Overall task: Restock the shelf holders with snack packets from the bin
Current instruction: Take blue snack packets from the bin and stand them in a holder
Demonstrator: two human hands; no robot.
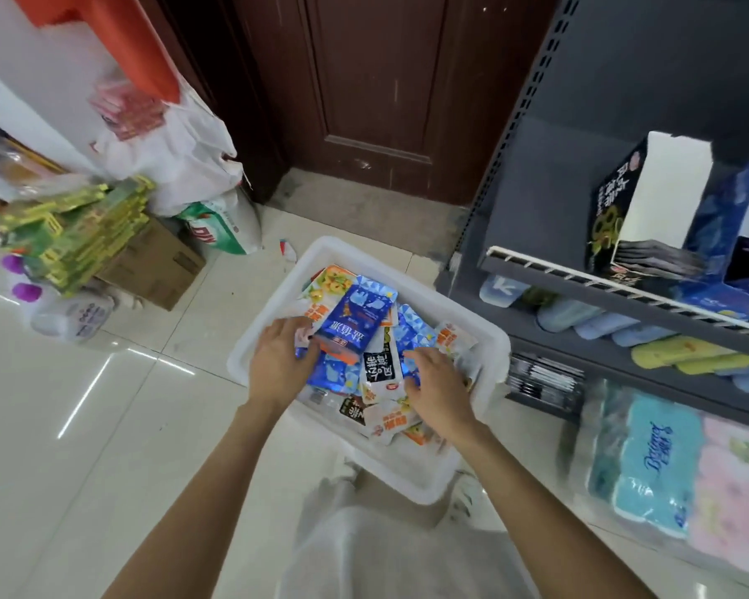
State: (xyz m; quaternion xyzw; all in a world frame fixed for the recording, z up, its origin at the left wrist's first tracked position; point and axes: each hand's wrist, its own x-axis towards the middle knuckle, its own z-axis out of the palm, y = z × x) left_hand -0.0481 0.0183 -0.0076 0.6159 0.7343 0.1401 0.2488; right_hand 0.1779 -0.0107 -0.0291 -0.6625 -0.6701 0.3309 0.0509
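A white plastic bin [485, 339] stands on the tiled floor, filled with several snack packets in blue, black and white-orange. My left hand [280, 361] grips a stack of blue packets [355, 319] at its left side, lifted slightly above the pile. My right hand [437, 389] lies over the packets at the bin's right, fingers curled onto a shiny blue packet [411, 335]; whether it grips it is unclear. A black packet [379, 367] lies between the hands. On the grey shelf [580, 281] to the right stand a black-and-white holder box [649, 196] and a blue holder box [727, 214].
Lower shelf levels hold slippers [684, 352] and wrapped tissue packs [649, 460]. At the left stand a cardboard box [156, 265] with green-yellow packs, white bags [182, 153] and bottles [70, 313]. A dark wooden door [377, 88] is behind the bin.
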